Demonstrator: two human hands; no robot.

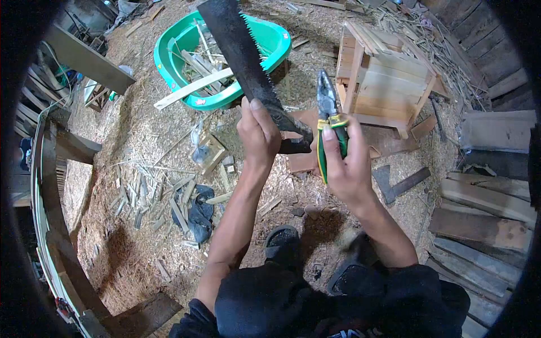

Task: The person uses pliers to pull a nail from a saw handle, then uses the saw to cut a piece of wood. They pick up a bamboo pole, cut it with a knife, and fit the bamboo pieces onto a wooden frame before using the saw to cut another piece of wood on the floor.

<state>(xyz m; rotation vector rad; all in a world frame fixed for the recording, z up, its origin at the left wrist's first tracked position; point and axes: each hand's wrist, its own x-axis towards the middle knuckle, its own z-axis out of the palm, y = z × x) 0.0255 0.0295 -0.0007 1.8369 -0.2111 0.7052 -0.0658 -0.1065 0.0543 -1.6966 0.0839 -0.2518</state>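
Head cam: L hand [258, 132] at center frame, fingers closed on the lower blade of a handsaw [242, 53], close to its handle, thumb flat on the blade face. Blade is dark, worn metal, wide and tapered, w/ coarse teeth on the R edge; runs up and slightly L, out the top of frame. Handle end is black, sits just R of the hand.

R hand [346, 160], right of center, is wrapped around the handles of pliers [327, 101], thumb pressed on the grip. Nose is bare grey metal, pointing up; grips are green w/ yellow trim, smooth plastic or rubber look. Pliers are near the saw handle, small gap between.

Upper L of center: green plastic tub [277, 42], rounded glossy rim, wood offcuts inside, one pale flat stick [189, 90] lying across the near rim. Upper R: box-like wood piece [391, 84], pale slats + legs, tilted. Right of center, below it: dark L-shaped tool [408, 183] on the floor. R edge: rough planks [479, 231], stacked, grey/brown. L side: curved frame [53, 214] of dark timber. Floor [135, 197] = shavings, sawdust, splinters; crumpled dark plastic [200, 217] left of the L forearm. Dark sandals [282, 245] at lower center.

Labels: small stickers on tub, too small to read. Pale print on the black shirt [265, 304], bottom edge, n/r. No brand legible on saw or pliers.
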